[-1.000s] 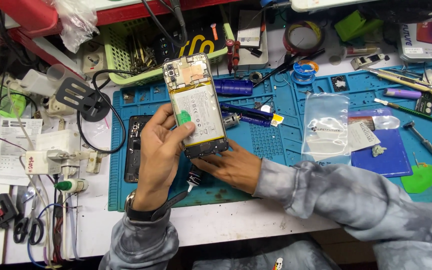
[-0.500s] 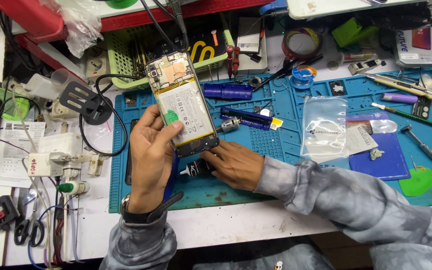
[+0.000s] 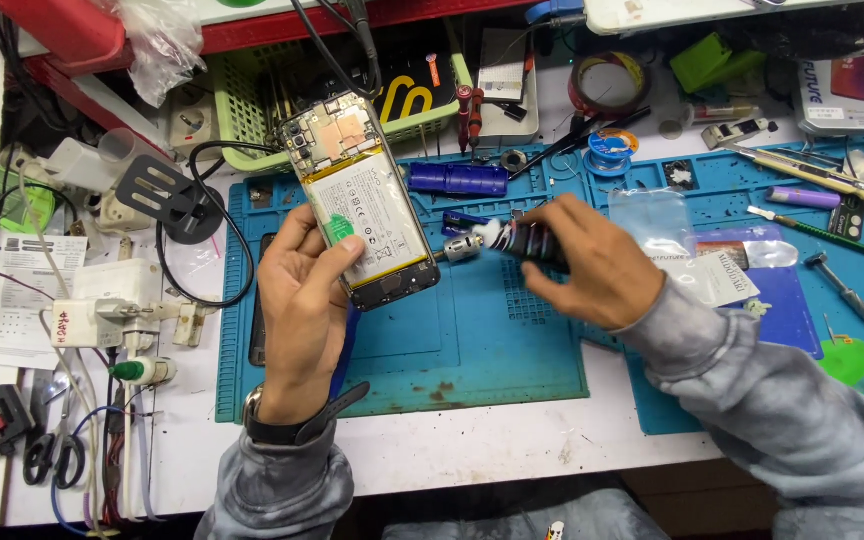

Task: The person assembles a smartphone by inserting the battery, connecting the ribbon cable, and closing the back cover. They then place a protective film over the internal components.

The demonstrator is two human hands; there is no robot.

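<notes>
I read the job as roughly midway. The phone (image 3: 364, 205) already has its back cover off, with battery and boards bare, so the opening-up is done. What looks left is applying whatever is in the tube, then closing the phone; no back cover is on it yet.

The blue mat (image 3: 472, 350) covers most of the bench, and the phone is lifted above its left part, tilted with its top end toward the green basket (image 3: 252, 110). My left hand (image 3: 302, 300) holds it from below and from the side, fingers curled around the lower left edge and thumb pressed on the frame.

The phone itself: a pale battery fills the middle (a small green tab sits near its lower left), gold-coloured shielding at the top, a dark strip at the bottom end.

My right hand (image 3: 587, 265) is just right of the phone, fingers closed around a small dark tube (image 3: 522, 242) whose white tip points toward the phone's lower right corner, near but not touching it.
</notes>
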